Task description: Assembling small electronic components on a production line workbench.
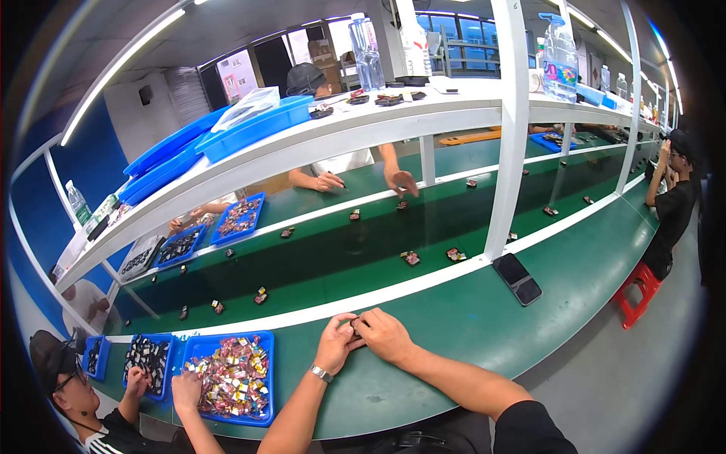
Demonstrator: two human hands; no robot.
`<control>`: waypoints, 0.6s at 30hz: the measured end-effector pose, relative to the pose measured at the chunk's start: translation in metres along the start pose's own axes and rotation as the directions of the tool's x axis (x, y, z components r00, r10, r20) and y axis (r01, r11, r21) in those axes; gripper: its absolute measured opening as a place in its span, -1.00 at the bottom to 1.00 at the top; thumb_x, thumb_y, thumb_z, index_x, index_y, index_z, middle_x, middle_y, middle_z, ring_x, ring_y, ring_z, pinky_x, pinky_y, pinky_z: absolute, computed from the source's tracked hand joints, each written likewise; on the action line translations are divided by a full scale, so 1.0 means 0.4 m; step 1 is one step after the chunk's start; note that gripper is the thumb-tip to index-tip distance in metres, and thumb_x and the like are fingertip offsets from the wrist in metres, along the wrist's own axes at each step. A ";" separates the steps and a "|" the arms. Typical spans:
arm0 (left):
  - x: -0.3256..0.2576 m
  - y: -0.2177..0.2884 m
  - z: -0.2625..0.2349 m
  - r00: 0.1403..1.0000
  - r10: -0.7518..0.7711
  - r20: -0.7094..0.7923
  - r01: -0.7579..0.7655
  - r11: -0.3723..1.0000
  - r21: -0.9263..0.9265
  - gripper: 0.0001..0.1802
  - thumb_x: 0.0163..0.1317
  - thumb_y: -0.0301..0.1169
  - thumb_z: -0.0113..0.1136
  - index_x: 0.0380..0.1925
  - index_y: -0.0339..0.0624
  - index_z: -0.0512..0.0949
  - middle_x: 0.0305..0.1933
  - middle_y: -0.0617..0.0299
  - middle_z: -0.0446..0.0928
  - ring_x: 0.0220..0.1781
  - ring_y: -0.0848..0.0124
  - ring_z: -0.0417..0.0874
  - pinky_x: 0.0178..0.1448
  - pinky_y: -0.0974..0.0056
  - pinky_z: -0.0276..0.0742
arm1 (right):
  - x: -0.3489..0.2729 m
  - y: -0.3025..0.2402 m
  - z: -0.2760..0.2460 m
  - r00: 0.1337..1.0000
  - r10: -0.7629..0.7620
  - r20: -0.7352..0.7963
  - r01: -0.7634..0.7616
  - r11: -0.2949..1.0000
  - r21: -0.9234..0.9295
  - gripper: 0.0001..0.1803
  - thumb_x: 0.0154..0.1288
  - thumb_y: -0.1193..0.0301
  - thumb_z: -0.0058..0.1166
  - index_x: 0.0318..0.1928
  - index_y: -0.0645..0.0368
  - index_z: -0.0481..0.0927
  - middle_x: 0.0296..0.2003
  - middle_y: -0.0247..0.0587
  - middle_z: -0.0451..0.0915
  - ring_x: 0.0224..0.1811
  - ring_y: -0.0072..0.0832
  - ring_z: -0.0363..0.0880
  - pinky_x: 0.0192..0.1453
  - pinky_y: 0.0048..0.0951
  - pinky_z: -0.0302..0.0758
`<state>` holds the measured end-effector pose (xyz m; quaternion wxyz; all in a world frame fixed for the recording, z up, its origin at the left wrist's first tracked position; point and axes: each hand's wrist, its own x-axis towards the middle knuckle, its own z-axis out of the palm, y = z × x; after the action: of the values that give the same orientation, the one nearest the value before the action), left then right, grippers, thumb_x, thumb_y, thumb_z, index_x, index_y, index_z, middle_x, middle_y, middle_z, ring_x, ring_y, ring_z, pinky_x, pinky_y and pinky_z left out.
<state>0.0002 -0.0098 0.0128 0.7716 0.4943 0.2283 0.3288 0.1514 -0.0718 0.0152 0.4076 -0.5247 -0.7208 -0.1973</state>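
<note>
Above the green worktable, my left hand (337,345) and my right hand (384,335) meet with fingers pinched together. Between them is a small dark piece (355,330), mostly covered by the fingers, so its kind cannot be made out. A metal-banded watch (321,373) is on my left wrist. Left of my left forearm stands a blue tray (270,378) heaped with small wrapped pieces in pink, yellow and white. A co-worker's hand (186,390) reaches to that tray's left side.
A white rail (408,291) divides my table from the green conveyor belt (325,280), which carries several small pieces. A folding phone (517,278) lies beside a white post (505,151). Blue trays (172,356) of black parts stand left. Overhead runs a white shelf (454,113). People sit opposite and alongside.
</note>
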 end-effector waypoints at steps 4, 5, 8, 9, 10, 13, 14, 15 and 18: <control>0.016 -0.020 -0.021 1.000 0.001 0.019 -0.001 1.000 -0.003 -0.71 0.40 -0.53 -0.09 0.10 -0.15 0.30 0.06 0.11 0.52 0.07 0.30 0.58 0.16 0.10 0.56 | 0.018 -0.008 -0.017 1.000 0.007 0.006 -0.007 1.000 0.031 -0.76 -0.02 0.46 0.22 -0.26 0.19 0.60 -0.17 -0.19 0.54 -0.16 -0.30 0.53 -0.13 -0.36 0.56; 0.016 -0.019 -0.028 1.000 0.008 -0.019 -0.008 1.000 -0.020 -0.71 0.40 -0.54 -0.09 0.10 -0.15 0.30 0.08 0.09 0.51 0.07 0.30 0.58 0.16 0.10 0.57 | 0.028 -0.012 -0.023 0.998 0.019 -0.053 -0.013 0.994 0.105 -0.73 -0.01 0.45 0.24 -0.22 0.20 0.60 -0.08 -0.12 0.54 -0.09 -0.26 0.53 -0.09 -0.34 0.56; 0.022 -0.018 -0.035 0.999 0.018 -0.047 -0.020 0.999 -0.035 -0.69 0.40 -0.54 -0.11 0.13 -0.14 0.28 0.15 0.03 0.48 0.09 0.29 0.56 0.16 0.11 0.57 | 0.015 -0.012 -0.007 0.994 0.084 0.073 -0.098 0.972 0.213 -0.64 0.03 0.43 0.26 -0.11 0.22 0.58 0.11 -0.03 0.49 0.05 -0.17 0.51 0.02 -0.30 0.56; 0.022 -0.018 -0.039 0.998 0.029 -0.055 -0.031 0.999 -0.032 -0.68 0.40 -0.54 -0.11 0.13 -0.13 0.27 0.16 0.03 0.47 0.10 0.29 0.56 0.15 0.11 0.57 | 0.015 -0.008 0.004 0.994 0.084 0.075 -0.098 0.974 0.203 -0.64 0.03 0.43 0.26 -0.11 0.22 0.58 0.11 -0.03 0.49 0.05 -0.17 0.51 0.02 -0.30 0.56; 0.023 -0.019 -0.041 0.998 0.031 -0.049 -0.033 0.999 -0.038 -0.68 0.40 -0.54 -0.11 0.13 -0.13 0.27 0.16 0.03 0.47 0.10 0.29 0.56 0.15 0.11 0.57 | 0.017 -0.005 0.015 0.996 0.064 0.064 -0.075 0.977 0.201 -0.64 0.03 0.43 0.27 -0.10 0.22 0.58 0.10 -0.04 0.50 0.05 -0.18 0.52 0.03 -0.31 0.56; 0.027 -0.007 -0.028 0.997 0.062 -0.047 -0.065 0.996 -0.067 -0.60 0.40 -0.53 -0.10 0.22 -0.11 0.22 0.19 0.01 0.45 0.11 0.30 0.55 0.15 0.09 0.57 | 0.023 0.034 0.044 0.999 0.022 0.046 -0.031 0.978 0.206 -0.65 0.05 0.41 0.26 -0.11 0.21 0.59 0.06 -0.05 0.54 0.04 -0.18 0.53 0.04 -0.30 0.57; 0.023 -0.004 -0.014 0.994 0.067 -0.086 -0.071 0.996 -0.047 -0.56 0.40 -0.53 -0.09 0.26 -0.11 0.20 0.23 -0.01 0.42 0.12 0.28 0.54 0.17 0.07 0.57 | 0.026 0.055 0.058 0.996 0.046 0.083 -0.064 0.972 0.228 -0.66 0.06 0.40 0.25 -0.11 0.21 0.60 0.05 -0.03 0.54 0.04 -0.17 0.54 0.04 -0.28 0.56; 0.018 0.006 -0.010 0.988 0.079 -0.136 -0.083 0.996 -0.022 -0.52 0.39 -0.53 -0.08 0.30 -0.11 0.17 0.27 -0.02 0.38 0.14 0.26 0.54 0.18 0.05 0.56 | 0.038 0.071 0.081 0.991 0.061 0.119 -0.091 0.961 0.260 -0.67 0.07 0.39 0.24 -0.12 0.20 0.61 0.03 -0.02 0.55 0.03 -0.16 0.55 0.05 -0.27 0.56; 0.037 -0.023 -0.039 0.953 0.193 -0.232 -0.168 0.978 0.124 -0.51 0.35 -0.57 -0.03 0.27 -0.18 0.20 0.35 -0.05 0.28 0.22 0.17 0.49 0.18 0.05 0.59 | 0.109 0.160 0.122 0.966 0.225 0.125 -0.245 0.953 0.180 -0.64 0.05 0.40 0.23 -0.10 0.21 0.60 -0.04 -0.04 0.58 -0.02 -0.10 0.56 0.08 -0.21 0.53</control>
<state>0.0023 0.0078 -0.0023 0.6781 0.5082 0.2916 0.4437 0.1864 0.0130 0.0119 0.4398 -0.5738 -0.6892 -0.0488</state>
